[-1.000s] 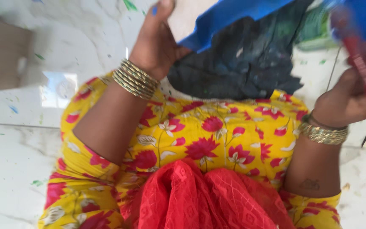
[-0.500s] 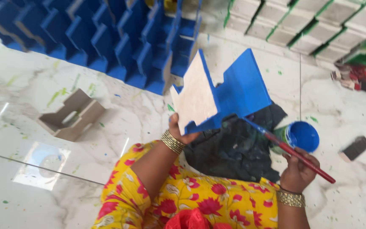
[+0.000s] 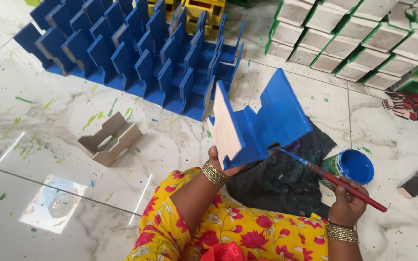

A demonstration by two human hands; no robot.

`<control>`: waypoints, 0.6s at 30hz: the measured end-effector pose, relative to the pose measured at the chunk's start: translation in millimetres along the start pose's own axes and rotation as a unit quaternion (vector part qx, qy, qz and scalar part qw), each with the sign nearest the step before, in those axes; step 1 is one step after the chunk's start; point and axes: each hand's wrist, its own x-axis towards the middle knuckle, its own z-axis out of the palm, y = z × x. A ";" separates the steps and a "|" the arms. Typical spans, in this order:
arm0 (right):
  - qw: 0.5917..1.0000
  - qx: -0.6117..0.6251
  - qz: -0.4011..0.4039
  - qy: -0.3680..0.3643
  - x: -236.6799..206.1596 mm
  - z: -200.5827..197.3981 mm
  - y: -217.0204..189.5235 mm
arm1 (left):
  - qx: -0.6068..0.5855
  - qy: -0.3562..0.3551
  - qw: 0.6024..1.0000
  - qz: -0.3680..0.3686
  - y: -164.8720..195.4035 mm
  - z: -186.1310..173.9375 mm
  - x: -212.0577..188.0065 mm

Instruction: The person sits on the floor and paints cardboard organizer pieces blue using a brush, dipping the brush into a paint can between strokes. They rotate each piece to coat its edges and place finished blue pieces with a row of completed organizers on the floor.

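My left hand [image 3: 220,163] holds up a notched wooden stand [image 3: 260,121], painted blue on its outer faces with one face bare wood, gripping it from below. My right hand [image 3: 346,203] grips a red-handled paintbrush [image 3: 332,178] whose blue tip touches the lower edge of the stand. A small open pot of blue paint [image 3: 353,166] sits on the floor just beyond my right hand, beside a dark paint-stained cloth [image 3: 281,179].
Rows of blue-painted stands [image 3: 131,53] stand on the marble floor at the back left. One unpainted stand [image 3: 110,139] lies to my left. Green-edged white stands [image 3: 359,43] are stacked at the back right. Small dark pieces [image 3: 414,182] lie at the right.
The camera has lifted from my lap to the floor. The stand has turned slightly in my left hand, and the brush tip has come up against its lower edge.
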 end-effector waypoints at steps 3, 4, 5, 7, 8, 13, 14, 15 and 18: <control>1.000 0.012 0.002 -0.001 -0.9 -2.7 4.5 | -0.066 -0.034 0.997 -0.020 -8.2 9.9 -0.2; 1.000 0.022 0.006 -0.002 -1.2 -2.9 6.3 | -0.082 -0.051 0.995 -0.020 -10.7 12.7 1.1; 1.000 0.014 0.003 -0.007 -1.5 -3.5 7.8 | -0.098 -0.068 0.993 -0.018 -12.3 15.0 2.1; 1.000 -0.002 -0.003 -0.018 -2.4 -4.4 10.2 | -0.117 -0.001 0.991 -0.060 -10.3 17.0 2.4; 1.000 -0.008 -0.004 -0.021 -2.9 -4.2 11.3 | -0.126 0.031 0.988 -0.082 -7.1 16.3 2.7; 0.999 -0.021 -0.003 -0.037 -3.6 -4.3 12.5 | -0.175 0.010 0.981 -0.082 -1.3 5.4 -0.2; 0.999 -0.036 -0.013 -0.037 -3.3 -3.9 12.7 | -0.172 0.011 0.982 -0.081 -1.0 2.9 0.0; 0.998 -0.050 -0.022 -0.037 -3.0 -3.3 13.0 | -0.179 0.010 0.980 -0.086 -1.3 0.5 0.9; 0.998 -0.031 -0.034 -0.038 -2.1 -1.7 13.9 | -0.194 0.005 0.976 -0.094 -1.7 -2.5 2.1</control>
